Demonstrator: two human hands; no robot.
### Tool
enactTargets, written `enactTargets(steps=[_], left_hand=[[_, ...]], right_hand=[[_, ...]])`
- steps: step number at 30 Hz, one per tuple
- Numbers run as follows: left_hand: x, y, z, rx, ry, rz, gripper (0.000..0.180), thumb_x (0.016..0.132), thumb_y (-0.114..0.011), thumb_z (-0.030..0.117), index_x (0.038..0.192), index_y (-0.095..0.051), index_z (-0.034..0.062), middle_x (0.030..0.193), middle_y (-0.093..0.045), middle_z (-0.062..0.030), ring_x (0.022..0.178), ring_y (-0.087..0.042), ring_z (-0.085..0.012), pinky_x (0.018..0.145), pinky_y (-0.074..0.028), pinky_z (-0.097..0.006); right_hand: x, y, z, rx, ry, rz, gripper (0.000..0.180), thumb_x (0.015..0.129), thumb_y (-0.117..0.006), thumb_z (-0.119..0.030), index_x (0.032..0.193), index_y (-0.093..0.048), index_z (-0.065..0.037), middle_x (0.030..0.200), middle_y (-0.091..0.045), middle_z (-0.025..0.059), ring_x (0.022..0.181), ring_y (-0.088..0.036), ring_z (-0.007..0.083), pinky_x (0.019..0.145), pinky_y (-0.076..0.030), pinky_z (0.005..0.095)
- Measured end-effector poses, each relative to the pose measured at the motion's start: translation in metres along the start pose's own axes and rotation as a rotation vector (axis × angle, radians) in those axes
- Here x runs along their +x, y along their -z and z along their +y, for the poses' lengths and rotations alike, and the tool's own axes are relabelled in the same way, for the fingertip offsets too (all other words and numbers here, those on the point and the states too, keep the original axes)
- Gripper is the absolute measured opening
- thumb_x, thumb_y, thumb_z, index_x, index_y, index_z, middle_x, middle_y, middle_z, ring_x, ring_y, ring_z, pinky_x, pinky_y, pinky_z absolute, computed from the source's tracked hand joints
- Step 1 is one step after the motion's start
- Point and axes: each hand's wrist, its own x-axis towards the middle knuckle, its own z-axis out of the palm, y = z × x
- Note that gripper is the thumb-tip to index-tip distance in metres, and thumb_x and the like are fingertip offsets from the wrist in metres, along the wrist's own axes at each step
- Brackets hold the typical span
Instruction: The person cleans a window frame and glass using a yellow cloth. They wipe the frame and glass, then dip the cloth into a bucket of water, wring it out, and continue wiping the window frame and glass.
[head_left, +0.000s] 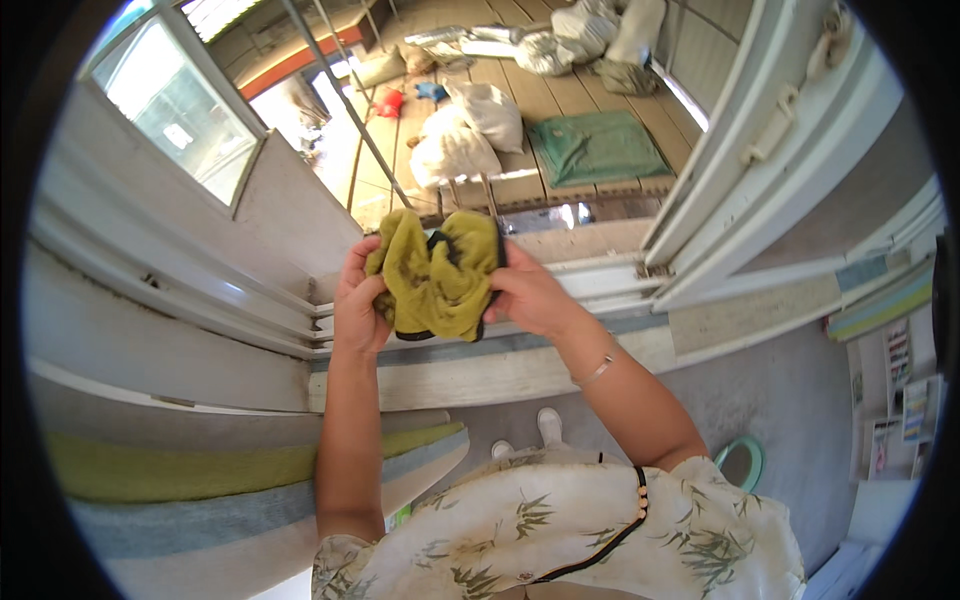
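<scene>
A crumpled olive-green cloth [445,275] with a dark edge and darker soiled patches is stretched between my two hands, in front of the open window. Its left side is gripped by my left hand [359,295], fingers behind and thumb in front. My right hand [530,290] pinches the right side, thumb toward me. The cloth hangs above the white window sill [490,375] and covers part of the window track behind it.
Window frames stand at left [240,140] and right [760,160]. Outside, a plank platform bears pale sacks [465,140], a folded green tarp [600,147] and a metal pole [350,105]. A striped curtain [240,480] is at lower left. A green-rimmed round object [755,463] is on the floor at right.
</scene>
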Motion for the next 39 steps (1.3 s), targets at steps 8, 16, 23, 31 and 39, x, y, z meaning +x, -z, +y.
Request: enactTargets(steps=[8,16,23,31,39], left_hand=[[0.036,-0.018,0.039,0.245,-0.287,0.341,0.033,0.091,-0.051,-0.003,0.124,-0.05,0.0003,0.119,-0.058,-0.0121,0.106,-0.058,-0.0197,0.091,-0.049,-0.032],[-0.031,-0.044,0.072,0.454,-0.644,0.328,0.031,0.09,-0.06,0.003,0.121,-0.055,-0.0003,0.112,-0.061,-0.0089,0.101,-0.058,-0.0142,0.089,-0.048,-0.028],[-0.074,-0.052,0.042,0.67,-0.478,0.279,0.029,0.087,-0.065,0.004,0.115,-0.06,0.0005,0.11,-0.062,-0.0069,0.101,-0.057,-0.0126,0.089,-0.046,-0.026],[-0.081,-0.032,-0.047,1.025,-0.253,0.03,0.028,0.085,-0.061,0.006,0.113,-0.06,0.0003,0.105,-0.064,-0.0129,0.098,-0.061,-0.0212,0.088,-0.046,-0.031],[-0.077,-0.01,-0.035,0.811,-0.262,0.239,0.028,0.089,-0.058,0.003,0.117,-0.059,0.0007,0.109,-0.062,-0.0092,0.1,-0.058,-0.0159,0.089,-0.045,-0.028]], right_hand=[[0.015,0.036,-0.107,-0.879,0.409,0.294,0.026,0.094,-0.056,-0.016,0.113,-0.06,0.001,0.089,-0.065,0.0031,0.072,-0.058,0.0103,0.062,-0.049,0.0274],[-0.082,-0.011,-0.111,-0.989,0.74,0.438,0.026,0.091,-0.06,-0.011,0.113,-0.063,0.001,0.087,-0.065,-0.0009,0.071,-0.053,0.0046,0.063,-0.045,0.0221],[-0.154,0.006,-0.073,-1.091,0.612,0.783,0.026,0.087,-0.065,-0.019,0.104,-0.064,0.0,0.085,-0.065,0.0069,0.07,-0.06,0.0128,0.064,-0.048,0.0274],[-0.141,0.07,-0.026,-1.895,0.037,0.663,0.05,0.085,-0.061,-0.048,0.107,-0.057,-0.003,0.106,-0.06,0.0143,0.092,-0.061,0.0358,0.076,-0.05,0.0446],[-0.108,0.067,-0.041,-2.092,-0.305,0.534,0.061,0.08,-0.065,-0.055,0.094,-0.063,0.004,0.097,-0.062,0.0197,0.09,-0.063,0.0372,0.077,-0.051,0.042]])
